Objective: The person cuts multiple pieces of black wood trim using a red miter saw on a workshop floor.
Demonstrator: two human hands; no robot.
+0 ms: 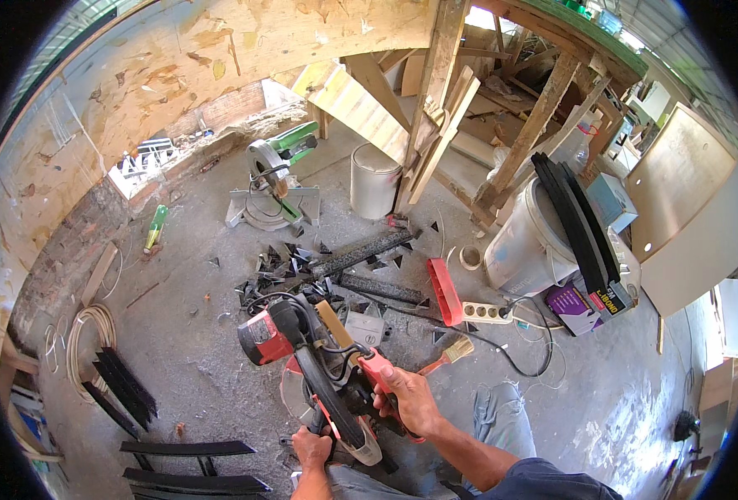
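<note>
My right hand is wrapped round the red handle of a red and black miter saw, which stands on the floor in front of me. Lower down, beside the saw's base, my left hand is closed with a dark end showing next to its fingers; what it grips is mostly hidden. The saw's round guard lies between my two hands, and its red motor housing points away to the left. Small black triangular offcuts are heaped just beyond the saw. A paintbrush with a red handle lies right of my right hand.
Black strips lie at lower left near a coiled hose. A green miter saw and a pale bucket stand farther off. At right are a power strip, a white bucket bearing black strips, and a purple box.
</note>
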